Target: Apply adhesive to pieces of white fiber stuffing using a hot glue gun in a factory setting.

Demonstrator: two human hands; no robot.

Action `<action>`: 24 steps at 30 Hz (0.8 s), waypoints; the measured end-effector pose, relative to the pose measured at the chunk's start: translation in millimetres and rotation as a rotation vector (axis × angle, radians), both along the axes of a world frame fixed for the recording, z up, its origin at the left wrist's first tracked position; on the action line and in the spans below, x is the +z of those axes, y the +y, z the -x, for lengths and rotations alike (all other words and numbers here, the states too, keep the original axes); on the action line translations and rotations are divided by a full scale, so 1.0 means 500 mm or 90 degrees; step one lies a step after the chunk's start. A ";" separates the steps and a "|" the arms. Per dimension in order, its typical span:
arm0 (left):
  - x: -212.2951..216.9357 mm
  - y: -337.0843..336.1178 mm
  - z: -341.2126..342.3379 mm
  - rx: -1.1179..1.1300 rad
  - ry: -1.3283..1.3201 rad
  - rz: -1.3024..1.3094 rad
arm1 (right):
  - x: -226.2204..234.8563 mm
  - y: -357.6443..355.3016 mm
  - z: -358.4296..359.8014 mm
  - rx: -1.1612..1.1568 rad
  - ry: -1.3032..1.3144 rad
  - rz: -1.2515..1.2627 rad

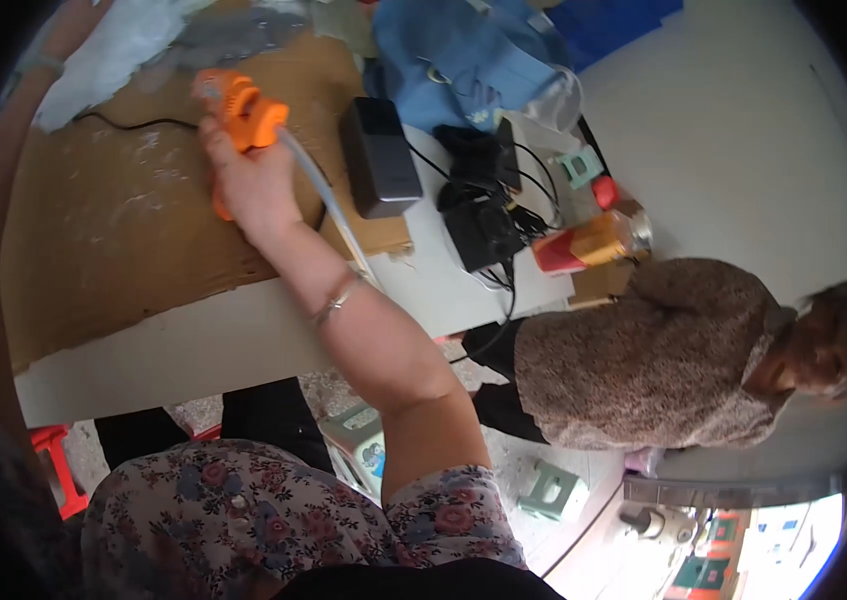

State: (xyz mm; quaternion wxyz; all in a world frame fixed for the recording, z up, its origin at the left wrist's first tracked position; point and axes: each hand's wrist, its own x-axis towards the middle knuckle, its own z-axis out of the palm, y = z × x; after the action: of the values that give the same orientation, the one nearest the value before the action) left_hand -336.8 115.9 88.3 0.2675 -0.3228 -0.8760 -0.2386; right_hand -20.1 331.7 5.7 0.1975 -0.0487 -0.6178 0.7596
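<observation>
My right hand (256, 185) is wrapped round the handle of an orange hot glue gun (244, 108). A long, pale glue stick (329, 195) sticks out of the gun's back end and slants toward my wrist. The gun is held over a brown cardboard sheet (124, 250) that bears shiny, clear smears. At the upper left, my left hand (76, 27) is cut off by the picture's dark rim, and its fingers are hidden. White plastic sheeting (114, 65) lies nearest to it. A thin black cord (144, 123) runs across the cardboard toward the gun.
Beside my right forearm stands a dark grey box (382, 165). Farther right are tangled black cables (484, 230), a jar with red and orange sides (594, 240) and a blue bag (474, 65). Another person (644, 360) is at the right; small stools (554, 492) stand on the floor.
</observation>
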 end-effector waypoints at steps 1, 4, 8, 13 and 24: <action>0.019 -0.003 -0.016 -0.007 0.101 -0.017 | -0.001 0.000 -0.008 0.006 0.032 0.060; 0.067 0.029 -0.083 -0.075 0.054 -0.127 | 0.010 0.010 -0.020 0.005 -0.080 0.026; 0.120 0.047 -0.212 -0.135 0.032 -0.133 | 0.036 0.002 -0.035 -0.020 -0.101 0.024; 0.098 0.034 -0.333 -0.241 -0.288 -0.186 | 0.040 -0.012 -0.033 -0.033 -0.070 0.019; -0.049 0.060 -0.479 -0.223 -0.395 -0.215 | 0.021 -0.005 -0.036 0.011 -0.013 0.022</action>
State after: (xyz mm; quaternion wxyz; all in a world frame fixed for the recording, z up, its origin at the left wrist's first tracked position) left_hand -97.3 145.9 63.6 -0.0053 -0.3318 -0.7953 -0.5073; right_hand -2.1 329.4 16.4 0.1840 -0.0542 -0.6072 0.7711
